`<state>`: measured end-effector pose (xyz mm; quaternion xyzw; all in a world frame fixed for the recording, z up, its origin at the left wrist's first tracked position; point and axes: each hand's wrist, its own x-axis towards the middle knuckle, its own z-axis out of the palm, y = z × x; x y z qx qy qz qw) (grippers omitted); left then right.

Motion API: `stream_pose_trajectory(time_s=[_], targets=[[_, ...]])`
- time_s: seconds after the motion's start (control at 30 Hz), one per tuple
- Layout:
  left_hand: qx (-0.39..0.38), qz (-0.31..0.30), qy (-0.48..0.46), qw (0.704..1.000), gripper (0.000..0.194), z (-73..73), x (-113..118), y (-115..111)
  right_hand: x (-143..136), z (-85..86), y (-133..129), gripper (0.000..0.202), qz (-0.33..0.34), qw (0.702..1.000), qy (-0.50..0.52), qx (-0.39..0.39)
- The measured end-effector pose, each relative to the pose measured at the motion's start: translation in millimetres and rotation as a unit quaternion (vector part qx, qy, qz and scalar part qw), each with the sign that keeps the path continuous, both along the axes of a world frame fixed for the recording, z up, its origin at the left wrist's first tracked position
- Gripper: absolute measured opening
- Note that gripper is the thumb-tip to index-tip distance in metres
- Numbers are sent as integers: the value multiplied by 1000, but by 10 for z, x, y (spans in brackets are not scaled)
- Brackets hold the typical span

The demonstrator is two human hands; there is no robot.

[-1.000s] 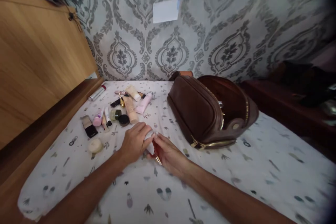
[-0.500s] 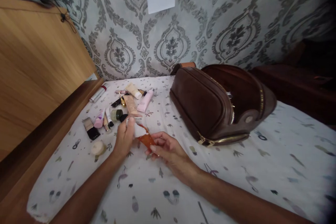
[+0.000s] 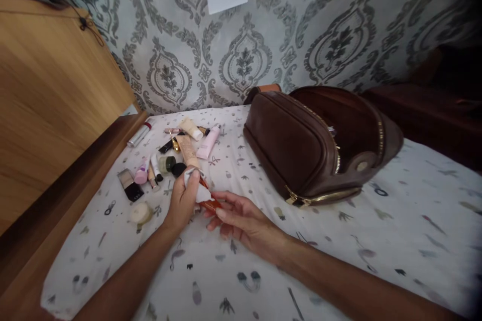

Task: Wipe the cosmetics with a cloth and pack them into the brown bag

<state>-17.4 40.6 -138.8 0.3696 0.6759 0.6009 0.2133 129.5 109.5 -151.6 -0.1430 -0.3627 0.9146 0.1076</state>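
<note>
My left hand [image 3: 181, 201] is closed on a crumpled white wipe [image 3: 204, 193], the thumb on top. The wipe lies against a shiny orange-brown item [image 3: 211, 204], perhaps a tube; its exact kind is hard to make out. My right hand [image 3: 246, 220] pinches the near end of that item between thumb and fingers. Just beyond the left hand lie a peach tube [image 3: 187, 149], a dark-lidded green jar [image 3: 166, 163] and a round black piece [image 3: 178, 169]. A pink tube [image 3: 209, 141] rests behind them.
A brown leather bag [image 3: 289, 135] stands unzipped on the right of the patterned white sheet [image 3: 324, 271]. At left are a flat brush [image 3: 130, 185], a cream round jar [image 3: 140, 212] and a silver cylinder [image 3: 139, 134]. A wooden panel [image 3: 56, 90] edges the left side.
The white wipe has moved down along the orange-brown item and covers more of its middle. My hands stay close together, and the view has shifted slightly.
</note>
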Motion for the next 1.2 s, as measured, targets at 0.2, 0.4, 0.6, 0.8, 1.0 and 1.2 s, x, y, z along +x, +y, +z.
stream_pose_trajectory(time_s=[0.2,0.4,0.6,0.8,1.0,1.2], targets=[[2,57,7,998,51,5,-42,-4,19,-37,-14,42,-7,1000,-15,25],[56,32,-252,966,72,12,89,67,-2,-8,2,44,-37,999,6,1],[-5,-129,-296,946,61,-27,296,55,-31,-74,-26,42,-79,990,18,118],[-9,-164,-313,935,46,-17,310,43,-24,-90,-94,49,-90,972,-31,215],[18,-116,-272,955,42,-24,216,24,64,-18,33,37,-204,911,-69,352],[-68,-192,-236,950,61,-48,223,0,73,-9,232,36,-295,852,-33,432]])
